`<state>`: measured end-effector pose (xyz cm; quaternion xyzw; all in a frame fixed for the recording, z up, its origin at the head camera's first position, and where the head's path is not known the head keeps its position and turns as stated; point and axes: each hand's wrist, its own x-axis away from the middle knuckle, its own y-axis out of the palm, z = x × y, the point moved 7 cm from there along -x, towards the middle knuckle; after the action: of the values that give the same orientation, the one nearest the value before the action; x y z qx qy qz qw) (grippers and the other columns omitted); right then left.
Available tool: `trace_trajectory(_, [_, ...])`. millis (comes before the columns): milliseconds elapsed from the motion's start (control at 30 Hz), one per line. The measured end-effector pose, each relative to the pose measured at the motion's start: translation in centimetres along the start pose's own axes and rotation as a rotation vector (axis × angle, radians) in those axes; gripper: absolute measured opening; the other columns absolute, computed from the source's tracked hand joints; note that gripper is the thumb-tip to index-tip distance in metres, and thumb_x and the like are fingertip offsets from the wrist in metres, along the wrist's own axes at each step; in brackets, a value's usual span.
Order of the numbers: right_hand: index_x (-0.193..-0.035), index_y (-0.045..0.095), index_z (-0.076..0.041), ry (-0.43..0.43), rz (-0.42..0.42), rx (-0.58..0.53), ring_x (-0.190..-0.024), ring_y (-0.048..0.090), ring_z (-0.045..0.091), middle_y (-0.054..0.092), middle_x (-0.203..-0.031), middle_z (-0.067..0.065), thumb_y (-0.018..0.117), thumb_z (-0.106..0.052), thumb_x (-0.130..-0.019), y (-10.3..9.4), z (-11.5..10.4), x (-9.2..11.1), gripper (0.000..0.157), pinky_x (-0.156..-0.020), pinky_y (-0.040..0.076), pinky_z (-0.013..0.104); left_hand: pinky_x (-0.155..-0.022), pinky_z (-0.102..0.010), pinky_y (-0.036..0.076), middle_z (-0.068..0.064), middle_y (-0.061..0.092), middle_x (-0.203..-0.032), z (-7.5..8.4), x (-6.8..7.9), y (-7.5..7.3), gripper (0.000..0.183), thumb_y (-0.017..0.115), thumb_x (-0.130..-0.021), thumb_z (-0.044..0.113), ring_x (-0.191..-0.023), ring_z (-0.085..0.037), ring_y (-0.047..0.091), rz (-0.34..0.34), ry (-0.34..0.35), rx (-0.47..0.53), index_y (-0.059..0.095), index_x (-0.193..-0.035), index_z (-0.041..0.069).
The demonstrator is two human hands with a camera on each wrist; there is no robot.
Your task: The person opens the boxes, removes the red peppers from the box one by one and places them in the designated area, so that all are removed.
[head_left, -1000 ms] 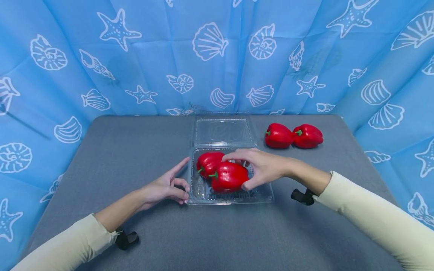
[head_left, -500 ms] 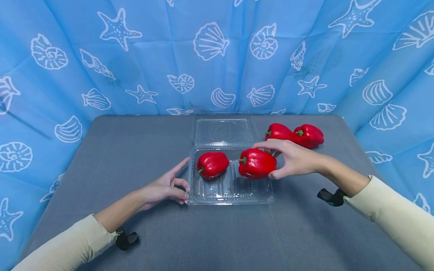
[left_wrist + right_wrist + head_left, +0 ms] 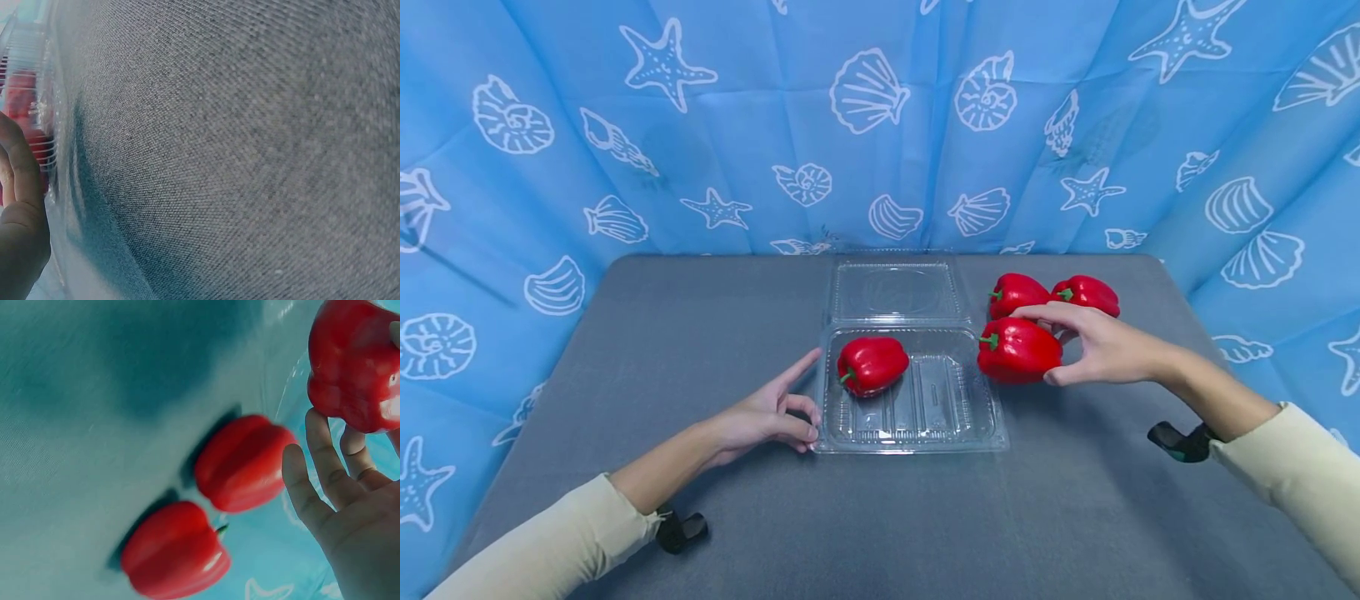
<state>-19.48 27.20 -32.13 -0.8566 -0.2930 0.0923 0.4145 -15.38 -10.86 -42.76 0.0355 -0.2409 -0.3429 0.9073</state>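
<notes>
My right hand [image 3: 1093, 343] grips a red bell pepper [image 3: 1019, 351] [image 3: 356, 362] just past the right edge of a clear plastic clamshell box [image 3: 917, 417], close above the grey table [image 3: 700, 350]. A second red pepper [image 3: 872, 365] lies in the left half of the box. My left hand [image 3: 767, 414] rests at the box's left front corner, thumb and curled fingers pinching its rim, index finger stretched along its side. The box's lid [image 3: 895, 292] lies open flat behind it. In the left wrist view the fingers [image 3: 19, 206] sit against the ribbed box wall [image 3: 44, 119].
Two more red peppers [image 3: 1017, 292] [image 3: 1087, 293] lie side by side on the table just behind my right hand, also visible as peppers [image 3: 240, 464] [image 3: 175, 550] in the right wrist view. A blue seashell-print curtain [image 3: 880, 125] encloses the table on three sides.
My right hand lifted the pepper out of the box's right half and carried it rightward past the box's edge, toward the two peppers on the table. The left hand stayed put.
</notes>
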Motion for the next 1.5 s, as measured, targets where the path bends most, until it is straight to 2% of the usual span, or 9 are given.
trace_trajectory(233, [-0.145,0.046,-0.009,0.065,0.031,0.002,-0.114,0.049,0.031,0.051,-0.133,0.014,0.089,-0.013,-0.065,-1.4,2.5,1.9,0.091,-0.074,0.056,0.028,-0.078,-0.039,0.057,-0.011,0.063,-0.098,0.0,0.1,-0.1,0.107,0.073,-0.085,0.002,-0.083,-0.023,0.068,0.001,-0.004,0.003,0.005,-0.159,0.039])
trace_trajectory(400, [-0.146,0.044,-0.007,0.147,0.035,0.030,-0.113,0.048,0.033,0.050,-0.132,0.016,0.086,-0.011,-0.069,-2.2,5.6,3.2,0.088,-0.075,0.055,0.032,-0.078,-0.039,0.057,-0.011,0.063,-0.097,0.0,0.0,0.0,0.109,0.074,-0.084,0.001,-0.082,-0.023,0.068,-0.003,0.006,0.009,0.004,-0.159,0.039])
trace_trajectory(667, [-0.145,0.044,-0.003,0.205,0.067,0.060,-0.107,0.050,0.032,0.053,-0.126,0.018,0.083,-0.010,-0.073,-3.2,9.0,4.7,0.082,-0.074,0.053,0.030,-0.077,-0.038,0.058,-0.011,0.064,-0.098,-0.1,0.1,0.0,0.110,0.073,-0.084,0.001,-0.083,-0.023,0.069,0.003,-0.001,0.011,0.003,-0.159,0.039])
trace_trajectory(833, [-0.144,0.044,0.000,0.240,0.070,0.074,-0.107,0.050,0.035,0.053,-0.127,0.021,0.082,-0.009,-0.075,-3.4,10.3,5.3,0.080,-0.074,0.052,0.032,-0.077,-0.038,0.058,-0.012,0.064,-0.099,-0.1,0.2,0.0,0.110,0.074,-0.084,0.001,-0.083,-0.023,0.068,0.008,-0.006,0.011,0.003,-0.159,0.039])
trace_trajectory(1067, [-0.145,0.042,0.001,0.292,0.056,0.069,-0.111,0.047,0.040,0.049,-0.129,0.026,0.081,-0.011,-0.077,-3.6,12.0,5.9,0.080,-0.077,0.051,0.042,-0.078,-0.038,0.057,-0.012,0.064,-0.100,0.0,0.2,-0.1,0.109,0.073,-0.084,0.002,-0.083,-0.023,0.068,0.016,-0.021,0.005,0.003,-0.159,0.040])
trace_trajectory(1500, [-0.147,0.038,0.006,0.280,0.028,0.023,-0.115,0.048,0.045,0.047,-0.136,0.031,0.076,-0.003,-0.080,-3.4,12.9,6.2,0.077,-0.083,0.050,0.054,-0.078,-0.037,0.057,-0.014,0.064,-0.101,0.0,0.1,-0.2,0.105,0.070,-0.087,0.001,-0.084,-0.023,0.068,0.007,-0.017,-0.006,0.002,-0.160,0.035])
